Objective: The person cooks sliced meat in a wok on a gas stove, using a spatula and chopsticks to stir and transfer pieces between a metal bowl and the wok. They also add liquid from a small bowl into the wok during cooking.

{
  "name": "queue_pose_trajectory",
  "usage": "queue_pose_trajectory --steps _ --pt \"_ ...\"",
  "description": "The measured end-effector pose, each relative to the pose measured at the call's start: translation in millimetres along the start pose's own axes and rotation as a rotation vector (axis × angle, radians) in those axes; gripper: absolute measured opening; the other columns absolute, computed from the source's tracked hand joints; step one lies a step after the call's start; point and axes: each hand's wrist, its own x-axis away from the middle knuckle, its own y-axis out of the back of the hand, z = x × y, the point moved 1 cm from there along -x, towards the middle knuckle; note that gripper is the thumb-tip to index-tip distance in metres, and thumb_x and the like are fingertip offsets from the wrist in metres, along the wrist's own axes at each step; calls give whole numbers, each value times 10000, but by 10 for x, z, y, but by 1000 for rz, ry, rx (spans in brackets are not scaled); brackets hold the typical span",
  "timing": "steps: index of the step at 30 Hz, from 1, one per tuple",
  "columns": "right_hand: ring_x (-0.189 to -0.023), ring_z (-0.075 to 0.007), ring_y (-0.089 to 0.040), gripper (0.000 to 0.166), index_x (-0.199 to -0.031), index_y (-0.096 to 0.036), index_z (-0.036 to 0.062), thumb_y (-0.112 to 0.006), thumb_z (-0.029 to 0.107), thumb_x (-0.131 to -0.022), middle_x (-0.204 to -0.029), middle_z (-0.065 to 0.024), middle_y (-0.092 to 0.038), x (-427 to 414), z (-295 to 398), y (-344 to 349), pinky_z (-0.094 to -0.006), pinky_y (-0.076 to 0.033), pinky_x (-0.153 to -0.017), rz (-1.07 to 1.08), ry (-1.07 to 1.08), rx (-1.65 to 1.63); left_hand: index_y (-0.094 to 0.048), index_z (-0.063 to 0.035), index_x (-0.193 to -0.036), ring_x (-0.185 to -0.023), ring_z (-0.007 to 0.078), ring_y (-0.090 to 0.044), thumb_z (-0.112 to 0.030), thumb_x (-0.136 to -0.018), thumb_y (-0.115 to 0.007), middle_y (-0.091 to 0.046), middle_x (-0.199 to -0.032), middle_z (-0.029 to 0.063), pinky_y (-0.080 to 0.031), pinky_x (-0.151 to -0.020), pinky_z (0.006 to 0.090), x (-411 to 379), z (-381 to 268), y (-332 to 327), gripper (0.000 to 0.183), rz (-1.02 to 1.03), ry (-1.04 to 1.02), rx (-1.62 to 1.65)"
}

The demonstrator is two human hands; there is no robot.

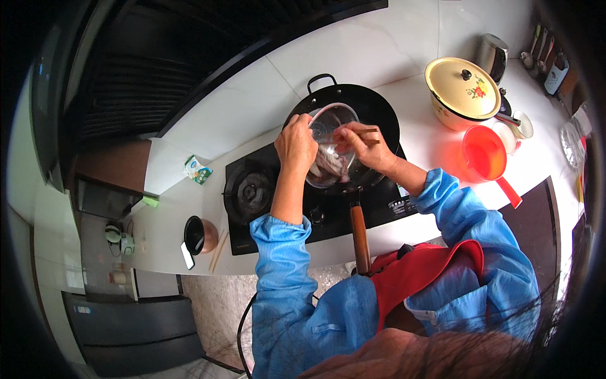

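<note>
My left hand [297, 144] grips the rim of a clear bowl [325, 124] held tilted over a black wok [378, 106]. My right hand [367, 149] is closed around wooden chopsticks [369, 141], whose far ends reach toward the bowl and are partly hidden by the fingers. Pale and pinkish strips of food [333, 162], perhaps meat, show in or through the lower part of the bowl; I cannot tell which of them touch the wok. The wok sits on a black gas hob [289, 189], with its wooden handle [360, 237] pointing toward me.
A lidded cream enamel pot [457, 90], a red plastic ladle [485, 154] and an electric kettle [492, 54] stand at right. Left of the hob are a bare burner [250, 189], a packet [197, 169], a copper-coloured pot [208, 235], a phone [187, 256] and loose chopsticks [218, 251].
</note>
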Motion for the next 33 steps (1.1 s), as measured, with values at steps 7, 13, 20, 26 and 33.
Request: queue_pose_trajectory --steps 7,13,20,26,33 --pt "-712 -341 -610 110 -933 -590 -5 -581 56 -842 -810 -170 -600 -91 24 376 -352 -509 -602 54 442 755 -576 -70 -934 -884 333 -579 -37 -772 -591 -606 -931 89 -461 -736 437 10 25 -7 166 -12 34 -23" --pt "-663 -363 -598 85 -877 -603 -23 -575 40 -826 -794 -183 -612 85 -44 422 -383 -494 -565 84 379 736 -580 -78 -934 -878 327 -582 -40 -770 -599 -608 -926 82 -461 -731 435 -8 8 -20 169 0 29 -20" --pt "-475 -270 -585 245 -667 -532 -39 -559 130 -843 -522 -177 -532 -33 534 625 -349 -442 -474 106 -151 721 -587 -81 -943 -879 328 -583 -44 -768 -608 -606 -926 80 -463 -725 433 16 1 -4 180 -17 19 -4" --pt "-555 -155 -635 163 -879 -610 -40 -518 93 -859 -709 -196 -637 47 501 410 -318 -505 -566 167 -397 369 -589 -79 -949 -868 317 -585 -52 -766 -621 -602 -926 81 -465 -727 427 -16 33 -49 188 -37 8 2" --pt "-597 -265 -635 160 -827 -618 -52 -543 82 -874 -719 -173 -604 193 7 421 -336 -482 -525 31 -82 495 -602 -98 -975 -925 315 -582 -76 -788 -603 -588 -974 88 -474 -752 442 -51 159 -30 189 49 131 0"
